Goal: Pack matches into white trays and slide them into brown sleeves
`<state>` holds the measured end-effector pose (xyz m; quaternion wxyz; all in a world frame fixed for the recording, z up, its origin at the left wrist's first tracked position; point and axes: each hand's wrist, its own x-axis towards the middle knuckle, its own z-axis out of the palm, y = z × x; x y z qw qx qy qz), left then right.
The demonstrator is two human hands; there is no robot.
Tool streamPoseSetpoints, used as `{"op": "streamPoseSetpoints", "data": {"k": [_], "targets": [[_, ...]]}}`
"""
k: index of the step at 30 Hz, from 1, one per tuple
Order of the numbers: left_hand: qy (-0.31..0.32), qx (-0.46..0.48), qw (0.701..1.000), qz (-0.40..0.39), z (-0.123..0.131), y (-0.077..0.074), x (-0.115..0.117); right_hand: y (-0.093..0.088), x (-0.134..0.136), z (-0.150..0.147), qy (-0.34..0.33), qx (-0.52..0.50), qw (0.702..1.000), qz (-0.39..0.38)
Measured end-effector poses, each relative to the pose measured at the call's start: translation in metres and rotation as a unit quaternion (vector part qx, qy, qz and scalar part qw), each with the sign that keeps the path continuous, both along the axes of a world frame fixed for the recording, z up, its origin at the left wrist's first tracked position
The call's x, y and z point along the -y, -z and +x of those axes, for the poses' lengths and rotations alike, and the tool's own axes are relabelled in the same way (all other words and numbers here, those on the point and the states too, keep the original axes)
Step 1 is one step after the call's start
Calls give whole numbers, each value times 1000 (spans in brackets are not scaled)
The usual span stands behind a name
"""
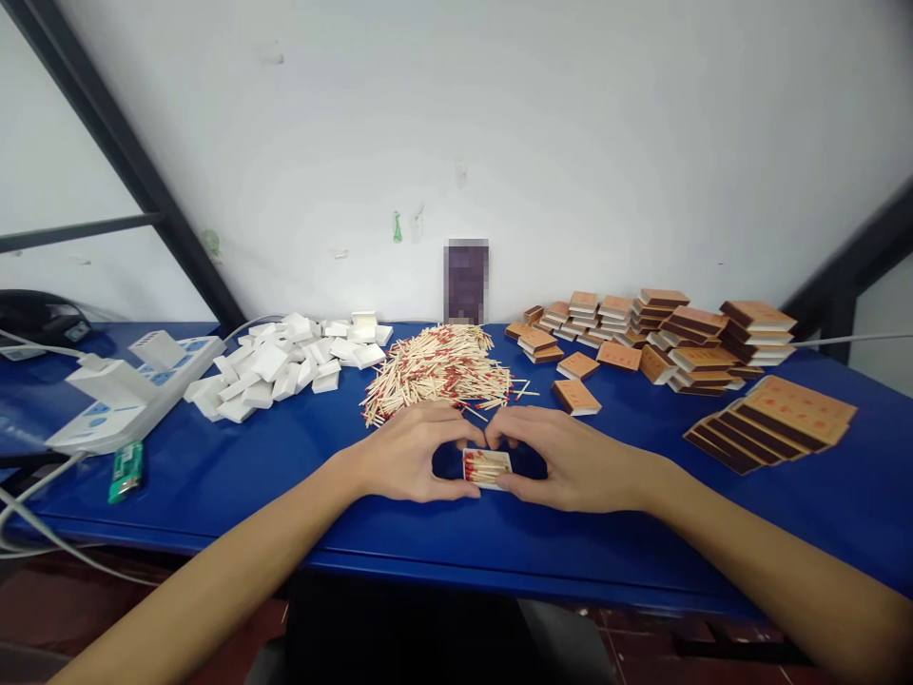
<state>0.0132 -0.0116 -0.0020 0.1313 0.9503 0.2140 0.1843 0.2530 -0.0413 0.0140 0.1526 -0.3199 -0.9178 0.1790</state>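
A small white matchbox tray [489,487] with matches [483,468] in it rests on the blue table near the front edge, between my hands. The red match heads lie mostly toward its left end. My left hand [412,452] curves around the tray's left side, thumb at the near left corner and fingers at the far side. On the right, my right hand [571,457] holds the tray with its thumb on the near right corner and bent fingers behind it. Just beyond both hands rises a large loose heap of red-tipped matches [446,366].
White trays [271,362] are piled at back left. Orange-and-brown matchbox sleeves [619,355] and stacked matchboxes [695,357] stand at back right, with a leaning row [785,419] nearer. A power strip [104,428], cables and a green packet [126,471] occupy the left.
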Motion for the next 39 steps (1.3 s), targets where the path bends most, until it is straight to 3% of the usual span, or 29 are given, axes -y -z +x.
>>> {"op": "streamPoseSetpoints", "data": {"k": [6,11,24,30,33,35,37,39], "targets": [[-15,13,1000,-4,1,-1,1,1,1,-1,0,8,1000,-2],[20,4,1000,-5,3,-1,1,3,0,-3,-5,7,1000,3],[18,17,999,-20,2,0,2,4,-1,1,-23,20,999,-15],[20,-1,1000,-5,1,-2,3,-2,-2,4,-6,14,999,34],[24,-18,999,17,1,-2,3,-9,-7,14,68,84,983,145],[26,-30,998,38,1,-2,3,-13,-12,25,192,163,940,232],[25,-42,997,57,1,-2,3,-14,-17,38,326,221,892,222],[21,-53,996,69,2,-2,3,-13,-23,51,389,250,870,172]]}}
